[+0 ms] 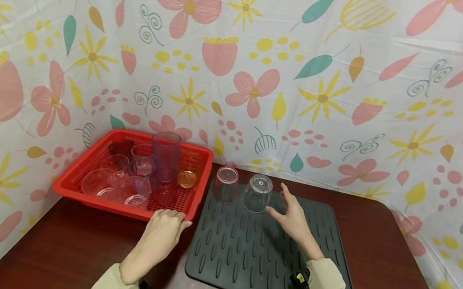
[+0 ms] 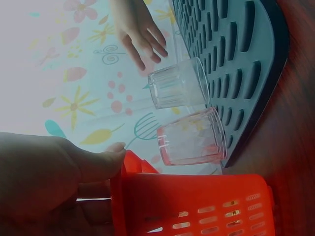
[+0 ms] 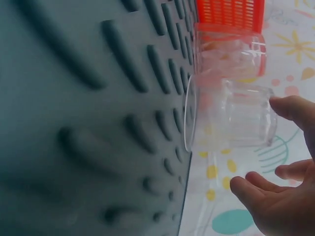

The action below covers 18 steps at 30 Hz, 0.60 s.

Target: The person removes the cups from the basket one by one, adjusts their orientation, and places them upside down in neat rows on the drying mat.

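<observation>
My left hand (image 1: 162, 234) grips the rim of a red plastic basket (image 1: 205, 180) at its front right corner, the thumb lying along the rim in the left wrist view. Several clear and tinted cups fill the basket, among them a tall purple tumbler (image 1: 166, 148) and a small amber cup (image 1: 187, 178). Upside down on a dark grey drying mat (image 1: 239, 256) stand a pink-tinted glass (image 1: 225, 187) and, to its right, a clear glass (image 1: 257, 196). Just right of the clear glass is my right hand (image 1: 293, 219), fingers spread and holding nothing; its thumb (image 3: 290, 109) overlaps the glass's base in the right wrist view.
Basket and mat sit side by side on a dark red-brown wooden table (image 1: 397, 276). A flower-patterned curtain (image 1: 264, 86) hangs close behind the table and along both sides. The mat has raised oval ribs and a notched front edge.
</observation>
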{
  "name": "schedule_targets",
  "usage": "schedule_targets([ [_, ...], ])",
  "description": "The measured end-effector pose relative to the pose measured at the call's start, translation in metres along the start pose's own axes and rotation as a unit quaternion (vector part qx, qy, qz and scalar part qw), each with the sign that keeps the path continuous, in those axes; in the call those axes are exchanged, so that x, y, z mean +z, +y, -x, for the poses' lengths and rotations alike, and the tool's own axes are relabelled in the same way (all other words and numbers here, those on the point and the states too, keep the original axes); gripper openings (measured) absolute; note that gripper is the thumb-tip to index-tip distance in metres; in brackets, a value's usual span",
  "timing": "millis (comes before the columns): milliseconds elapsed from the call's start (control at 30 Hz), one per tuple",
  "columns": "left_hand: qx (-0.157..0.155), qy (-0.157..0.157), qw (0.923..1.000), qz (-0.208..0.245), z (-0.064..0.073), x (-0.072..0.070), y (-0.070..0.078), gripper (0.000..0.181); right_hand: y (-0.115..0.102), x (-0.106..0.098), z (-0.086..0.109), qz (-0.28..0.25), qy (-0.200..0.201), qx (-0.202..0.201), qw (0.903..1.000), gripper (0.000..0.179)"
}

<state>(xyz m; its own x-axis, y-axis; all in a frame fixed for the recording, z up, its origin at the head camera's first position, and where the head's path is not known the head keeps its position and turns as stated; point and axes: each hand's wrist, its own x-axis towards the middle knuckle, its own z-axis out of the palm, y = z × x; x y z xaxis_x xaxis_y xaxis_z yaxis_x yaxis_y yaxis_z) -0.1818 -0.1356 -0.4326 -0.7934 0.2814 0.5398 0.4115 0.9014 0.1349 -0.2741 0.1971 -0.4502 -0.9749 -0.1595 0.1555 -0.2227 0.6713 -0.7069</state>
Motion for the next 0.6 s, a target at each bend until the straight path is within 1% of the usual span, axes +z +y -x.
schedule_targets([
  [133,-0.003,0.000,1.0000,0.003,0.000,0.000,-0.001,0.017,0.002,-0.007,0.012,0.021,0.001,-0.015,0.9997,0.072],
  [267,-0.004,-0.002,1.0000,0.005,0.000,0.000,-0.002,0.017,0.004,-0.012,0.025,0.046,0.005,-0.036,0.9983,0.046],
  [367,-0.005,-0.001,1.0000,0.005,0.000,0.000,-0.002,0.017,0.004,-0.015,0.035,0.053,-0.004,-0.050,0.9973,0.031],
  [500,-0.005,-0.001,1.0000,0.007,0.001,0.000,-0.002,0.017,0.005,-0.020,0.050,0.061,-0.026,-0.058,0.9961,0.026],
  [600,-0.003,-0.002,1.0000,0.008,0.001,0.001,-0.002,0.018,0.006,-0.023,0.062,0.069,-0.049,-0.049,0.9952,0.025],
])
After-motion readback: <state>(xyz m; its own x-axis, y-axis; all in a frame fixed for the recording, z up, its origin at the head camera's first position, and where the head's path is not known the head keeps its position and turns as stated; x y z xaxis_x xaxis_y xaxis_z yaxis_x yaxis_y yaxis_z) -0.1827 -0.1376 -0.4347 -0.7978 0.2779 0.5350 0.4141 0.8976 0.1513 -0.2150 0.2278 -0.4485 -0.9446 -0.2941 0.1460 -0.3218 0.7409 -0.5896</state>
